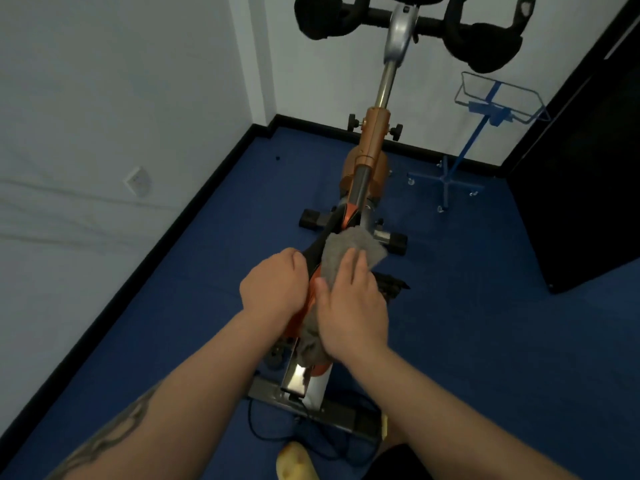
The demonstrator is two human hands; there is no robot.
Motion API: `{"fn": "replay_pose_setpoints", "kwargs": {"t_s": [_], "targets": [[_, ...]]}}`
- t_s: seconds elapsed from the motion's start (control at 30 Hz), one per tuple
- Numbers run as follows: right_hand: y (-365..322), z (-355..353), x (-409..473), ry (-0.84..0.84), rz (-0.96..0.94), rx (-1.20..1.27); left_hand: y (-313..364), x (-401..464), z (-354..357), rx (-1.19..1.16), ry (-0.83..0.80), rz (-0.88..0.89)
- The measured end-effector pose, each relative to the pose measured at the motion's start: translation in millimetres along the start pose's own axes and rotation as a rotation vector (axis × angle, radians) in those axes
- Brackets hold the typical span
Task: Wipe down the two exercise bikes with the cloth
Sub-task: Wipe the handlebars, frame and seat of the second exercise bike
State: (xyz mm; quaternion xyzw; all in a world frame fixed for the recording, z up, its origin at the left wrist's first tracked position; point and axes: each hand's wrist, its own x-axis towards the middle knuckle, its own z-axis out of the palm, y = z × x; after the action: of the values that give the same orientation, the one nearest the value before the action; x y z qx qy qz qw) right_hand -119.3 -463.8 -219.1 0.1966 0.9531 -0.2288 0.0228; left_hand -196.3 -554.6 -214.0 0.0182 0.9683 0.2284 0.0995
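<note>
The cloth [353, 245] at the frame's centre is grey. The exercise bike [372, 133] has an orange frame, silver post and black handlebars [408, 22]. The floor [502, 323] is deep blue, edged by a black skirting [173, 220] under white walls [104, 81]. A blue wire stand [491, 109] sits at upper right beside a black cabinet [588, 185]. A yellow shoe [296, 462] shows at bottom centre.
</note>
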Motion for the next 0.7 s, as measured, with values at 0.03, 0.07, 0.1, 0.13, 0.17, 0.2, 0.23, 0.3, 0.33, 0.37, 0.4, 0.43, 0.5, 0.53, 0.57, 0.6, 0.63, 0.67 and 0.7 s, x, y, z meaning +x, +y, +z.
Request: {"fn": "replay_pose_setpoints", "kwargs": {"t_s": [0.03, 0.07, 0.1, 0.13, 0.17, 0.2, 0.23, 0.3, 0.33, 0.37, 0.4, 0.43, 0.5, 0.53, 0.57, 0.6, 0.63, 0.67, 0.7], "targets": [[0, -2, 7, -0.035, -0.007, 0.009, 1, 0, 1, -0.005, 0.013, -0.016], [0, -6, 21, -0.070, 0.019, 0.038, 2, 1, 3, -0.018, 0.030, -0.033], [0, -9, 37, -0.100, 0.064, 0.076, 1, 1, 4, -0.030, 0.050, -0.047], [-2, -10, 55, -0.115, 0.115, 0.121, 0, 0, 5, -0.035, 0.071, -0.054], [-3, -12, 73, -0.119, 0.168, 0.185, -1, 0, 5, -0.037, 0.090, -0.052], [-5, -15, 89, -0.112, 0.217, 0.264, -1, -1, 5, -0.041, 0.105, -0.048], [-6, -18, 101, -0.098, 0.254, 0.330, 0, -1, 5, -0.046, 0.117, -0.045], [-6, -19, 109, -0.091, 0.269, 0.369, 1, -3, 5, -0.060, 0.140, -0.050], [-5, -18, 104, -0.110, 0.246, 0.333, 1, -4, 5, -0.068, 0.148, -0.054], [-3, -14, 93, -0.120, 0.195, 0.268, 1, -4, 6, -0.076, 0.156, -0.059], [0, -10, 81, -0.118, 0.126, 0.200, 0, -3, 6, -0.078, 0.160, -0.067], [3, -6, 70, -0.124, 0.060, 0.162, 0, -3, 6, -0.075, 0.163, -0.079], [8, -2, 70, -0.137, 0.010, 0.186, 1, -3, 7, -0.064, 0.168, -0.103], [7, -4, 80, -0.136, 0.029, 0.241, 2, -4, 6, -0.063, 0.171, -0.114], [6, -6, 94, -0.126, 0.048, 0.302, 3, -5, 5, -0.067, 0.173, -0.127], [6, -8, 109, -0.105, 0.044, 0.354, 4, -6, 4, -0.073, 0.179, -0.141], [6, -13, 124, -0.076, 0.005, 0.369, 5, -7, 4, -0.076, 0.192, -0.155], [8, -17, 136, -0.054, -0.068, 0.332, 5, -8, 5, -0.076, 0.210, -0.169], [11, -21, 145, -0.041, -0.163, 0.248, 6, -9, 6, -0.072, 0.232, -0.190]]}}
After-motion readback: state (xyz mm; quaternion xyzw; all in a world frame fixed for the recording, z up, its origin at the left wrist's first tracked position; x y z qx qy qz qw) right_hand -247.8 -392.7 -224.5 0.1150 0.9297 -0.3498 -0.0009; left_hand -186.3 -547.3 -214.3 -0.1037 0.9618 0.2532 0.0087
